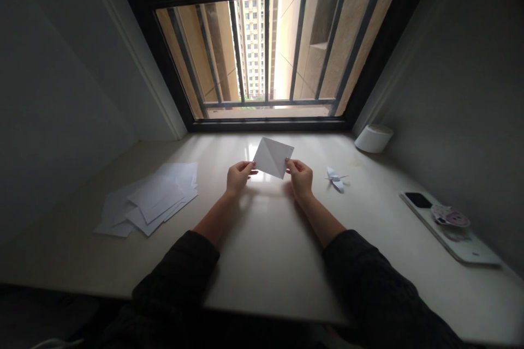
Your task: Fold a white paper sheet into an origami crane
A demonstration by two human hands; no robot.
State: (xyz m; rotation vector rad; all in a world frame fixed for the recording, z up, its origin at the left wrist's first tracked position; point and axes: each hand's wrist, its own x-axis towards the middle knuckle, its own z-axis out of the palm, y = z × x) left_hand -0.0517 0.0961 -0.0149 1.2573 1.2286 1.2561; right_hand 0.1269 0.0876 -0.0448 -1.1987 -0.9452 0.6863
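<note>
Sleeves point(176, 267) end behind both hands point(238, 177) point(302, 178), which pinch creased paper point(273, 158) from opposite sides, apparently keeping it flat. Sheets point(158, 196) lie leftward.

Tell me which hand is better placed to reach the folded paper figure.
Probably the right hand: it is nearer the folded figure; the left hand is farther away. Both, though, hold the creased paper.

The sheet point(271, 158) was matt paper with a faint crease; the pile point(158, 193) and the crane point(336, 181) were matt paper too. The bench point(266, 267) was smooth and glossy, the sleeves point(178, 267) matt cloth, the phone point(462, 240) smooth.
</note>
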